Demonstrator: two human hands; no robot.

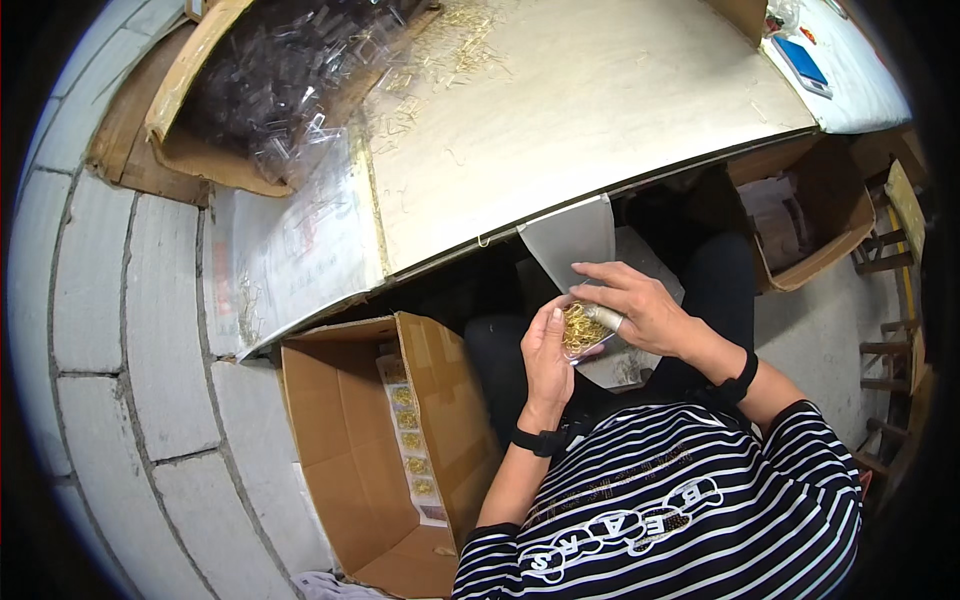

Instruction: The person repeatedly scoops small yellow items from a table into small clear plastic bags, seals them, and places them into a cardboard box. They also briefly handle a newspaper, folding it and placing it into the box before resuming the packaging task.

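Observation:
A small clear plastic box [582, 330] packed with thin gold-coloured wire hooks is in front of my body, below the table edge. My left hand [545, 352] is closed round its left side, thumb along the near rim. Over the box's right side is my right hand [640, 308], its upper fingers stretched out and one wrapped digit pointing down at the hooks. That digit carries a pale tape wrap [606, 318]. Nothing shows gripped in the right hand, though the undersides of its fingers are hidden. Both wrists wear black bands.
Loose gold hooks [465, 35] lie scattered on the pale table [600, 110]. A carton of clear plastic boxes [300, 75] opens onto it. On the floor, a cardboard box [340, 440] holds a row of filled boxes [410, 440]. Another carton [830, 225] stands right. A white flap [572, 238] hangs from the table edge.

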